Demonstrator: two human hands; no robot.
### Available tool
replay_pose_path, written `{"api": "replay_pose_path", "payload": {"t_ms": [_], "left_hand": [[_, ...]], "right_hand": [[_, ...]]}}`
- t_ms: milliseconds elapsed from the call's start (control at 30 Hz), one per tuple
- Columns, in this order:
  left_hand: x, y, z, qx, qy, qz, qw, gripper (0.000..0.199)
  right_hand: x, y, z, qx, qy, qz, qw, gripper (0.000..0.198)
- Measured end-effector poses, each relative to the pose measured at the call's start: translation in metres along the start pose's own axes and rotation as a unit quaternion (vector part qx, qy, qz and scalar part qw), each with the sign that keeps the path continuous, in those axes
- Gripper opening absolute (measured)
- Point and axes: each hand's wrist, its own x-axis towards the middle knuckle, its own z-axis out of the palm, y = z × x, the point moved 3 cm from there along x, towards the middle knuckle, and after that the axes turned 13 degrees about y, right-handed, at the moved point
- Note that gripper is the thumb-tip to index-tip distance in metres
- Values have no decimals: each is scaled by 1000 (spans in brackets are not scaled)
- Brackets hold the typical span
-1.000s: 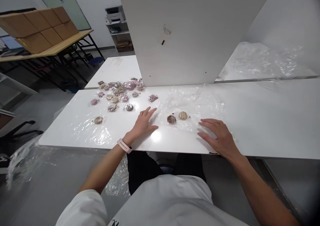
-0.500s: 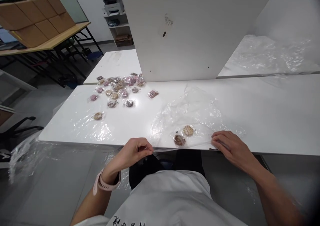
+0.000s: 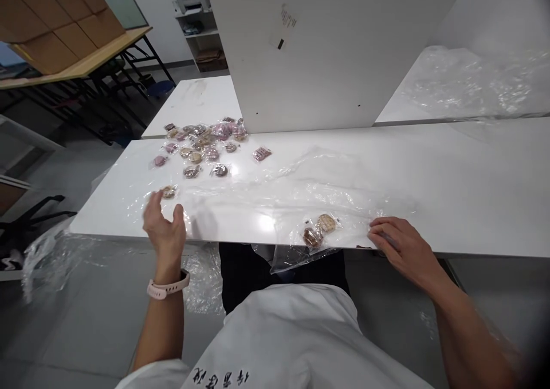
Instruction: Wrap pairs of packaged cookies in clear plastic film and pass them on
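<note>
Head cam: I see two bare hands at a long white tabletop (image 3: 472,188). L hand (image 3: 165,227) is spread, w/ a big gap btwn thumb & fingers. Its fingertips are right by a lone tan pkt (image 3: 170,192); can't tell if they touch it. My guess: the gap is wide b/c a round pkt needs room btwn thumb & fingers.

R hand (image 3: 399,243) is down by the front edge, fingers curled & close tog. Its tips are at the side of a thin clear plastic sheet (image 3: 335,194). Can't tell for sure if they pinch it. Prob. the hand is there so the sheet won't slide; stuff that light would skid w/ a small tug.

Two round pkts, a pale one (image 3: 326,223) & a brown one (image 3: 312,238), lie side by side near the front edge. They're btwn the hands, nearer R hand. Can't tell if they're in the sheet, on it or under it. Some plastic hangs off the edge there, so I think their weight helps pin it.

A heap of small pkts (image 3: 211,153) is farther back on the left, prob. so it doesn't mix w/ those two. A pink square pkt (image 3: 262,153) lies just right of it, farther back than both hands.
</note>
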Motion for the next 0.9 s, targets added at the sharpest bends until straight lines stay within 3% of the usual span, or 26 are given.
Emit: {"api": "replay_pose_path", "payload": {"t_ms": [67, 100, 167, 233, 300, 333, 400, 467, 600, 700, 800, 900], "left_hand": [[-3, 17, -6, -15, 42, 113, 993, 57], [-11, 29, -9, -52, 21, 174, 983, 62], [-42, 55, -10, -148, -134, 287, 937, 69], [-87, 75, -6, -172, -322, 375, 852, 74], [-125, 85, 0, -178, -365, 433, 805, 69], [-138, 88, 4, -193, -362, 439, 799, 60], [-149, 95, 10, -252, -327, 409, 814, 30], [-142, 103, 14, -316, -290, 330, 841, 3], [-103, 128, 31, -355, -270, 125, 887, 17], [-74, 142, 70, -314, -268, 22, 910, 27], [-56, 147, 121, -195, -273, 39, 941, 30], [-50, 145, 157, -44, -316, 108, 942, 16]], "right_hand": [[-1, -7, -2, -23, 22, -21, 999, 20], [-2, -12, -3, -34, 36, -34, 998, 20], [-5, -28, -3, -37, 48, -68, 996, 26], [-8, -45, 3, -12, 34, -105, 994, 28], [-11, -58, 11, 15, 29, -128, 991, 20], [-11, -61, 14, 23, 39, -132, 990, 16], [-8, -66, 16, 43, 66, -129, 989, 14], [0, -68, 14, 78, 81, -122, 986, 13], [38, -68, 3, 135, 47, -68, 987, 6], [84, -56, 11, 133, -30, 22, 990, 16], [130, -38, 37, 106, -106, 87, 985, 19], [160, -26, 64, 11, -128, 92, 987, 14]]}}
